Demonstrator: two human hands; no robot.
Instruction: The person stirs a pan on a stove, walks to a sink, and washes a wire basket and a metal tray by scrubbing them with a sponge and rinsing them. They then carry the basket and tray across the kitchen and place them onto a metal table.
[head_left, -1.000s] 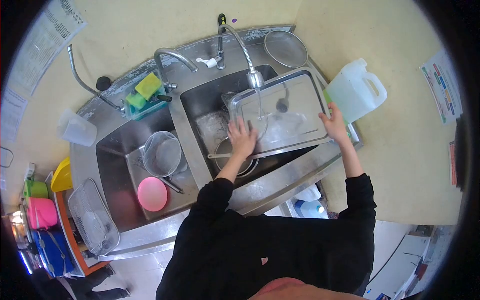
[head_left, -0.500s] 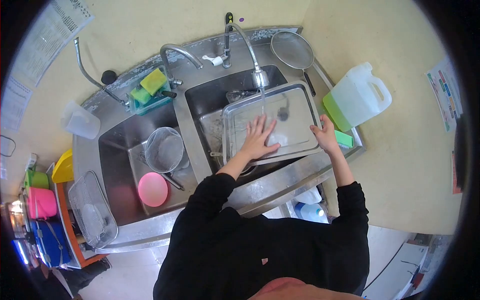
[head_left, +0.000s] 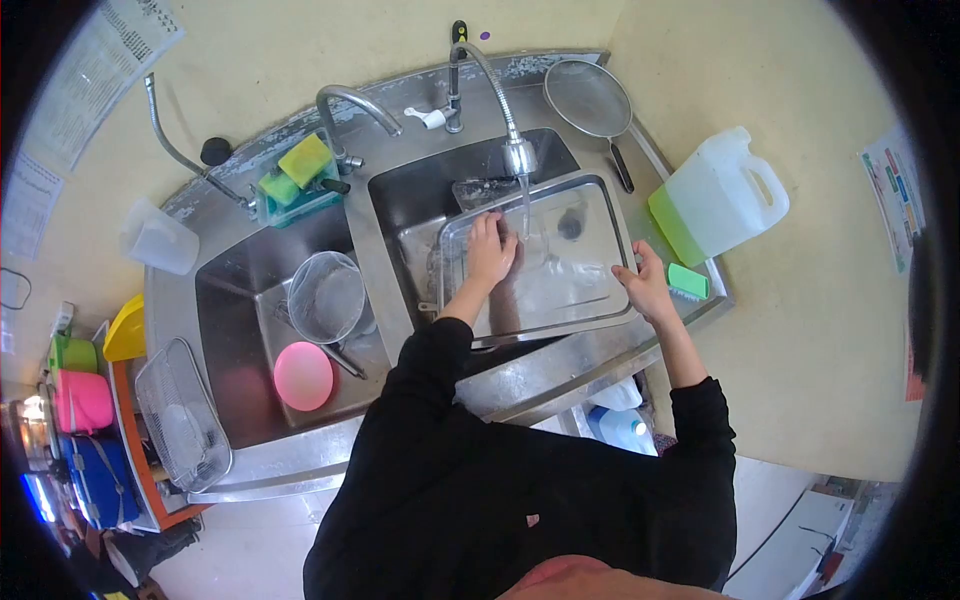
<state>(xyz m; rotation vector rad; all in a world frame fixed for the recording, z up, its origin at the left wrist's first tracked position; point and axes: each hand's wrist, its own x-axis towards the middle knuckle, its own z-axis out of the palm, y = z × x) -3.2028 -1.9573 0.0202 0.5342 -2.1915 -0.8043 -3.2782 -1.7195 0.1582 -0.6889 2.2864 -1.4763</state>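
Observation:
A rectangular metal tray [head_left: 575, 275] with a raised rim lies tilted across the right sink basin. Water runs onto it from the flexible faucet [head_left: 520, 158] above. On the left part of the tray's wet surface rests my left hand [head_left: 490, 252], open, its fingers slightly bent and the thumb apart. My right hand [head_left: 648, 283] grips the tray's right rim, thumb on the upper side; the fingertips beneath are partly hidden. Just beyond that hand a green scrub brush [head_left: 688, 281] lies on the counter.
The left basin holds a strainer [head_left: 328, 297] and a pink bowl [head_left: 303, 376]. Sponges [head_left: 305, 157] sit in a container behind it. A jug of green liquid [head_left: 715, 195] and a handled sieve [head_left: 588, 98] stand at right. A wire basket [head_left: 183, 425] lies at left.
My left hand has moved left and slightly up across the tray, its spread fingers now closer together. The tray has shifted slightly left, with my right hand still on its rim.

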